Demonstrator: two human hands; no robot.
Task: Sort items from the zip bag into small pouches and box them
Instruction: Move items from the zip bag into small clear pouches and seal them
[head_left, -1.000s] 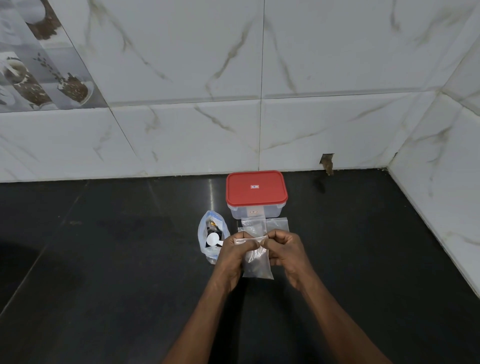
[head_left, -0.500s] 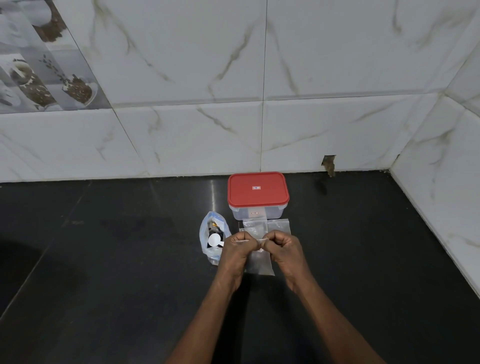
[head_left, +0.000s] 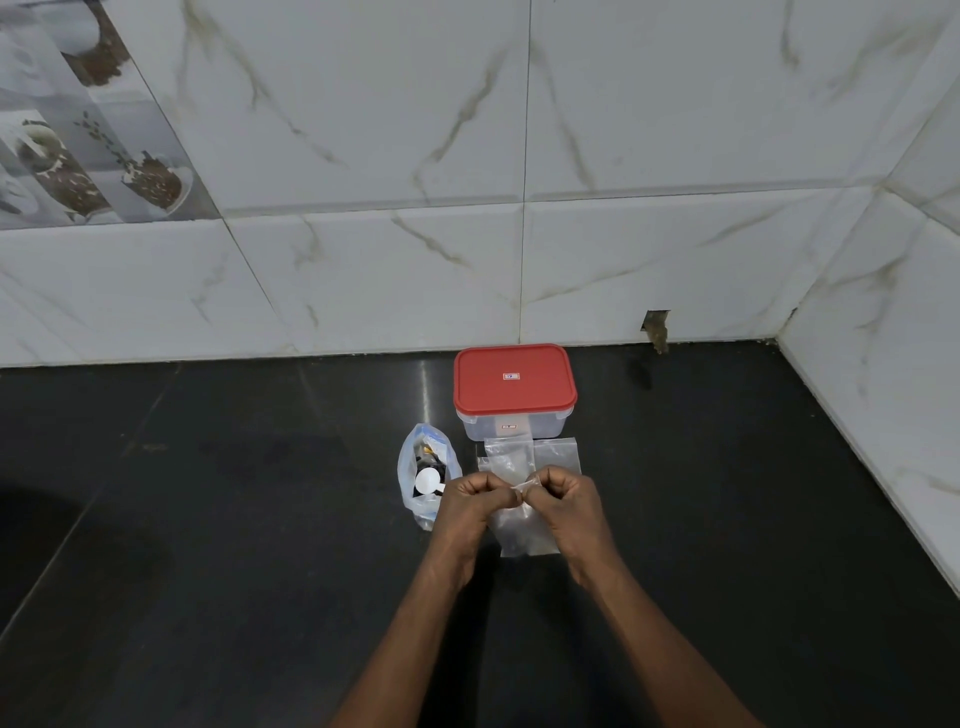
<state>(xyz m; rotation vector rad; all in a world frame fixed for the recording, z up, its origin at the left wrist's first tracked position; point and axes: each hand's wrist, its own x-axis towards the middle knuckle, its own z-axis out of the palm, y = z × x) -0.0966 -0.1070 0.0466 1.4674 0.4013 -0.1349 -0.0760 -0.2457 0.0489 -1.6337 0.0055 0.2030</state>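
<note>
Pouch (head_left: 524, 535) over black counter (head_left: 208, 545), tiled walls (head_left: 363, 156)

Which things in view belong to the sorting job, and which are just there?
Job: left hand and right hand pinching the top of a small pouch; spare pouches; zip bag; red-lidded box, lid on.
Just there: black counter; patterned tile; hole in the wall.

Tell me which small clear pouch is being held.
The pouch between the left hand and right hand, pinched at its top edge; the spare pouches lie flat before the red-lidded box.
</note>
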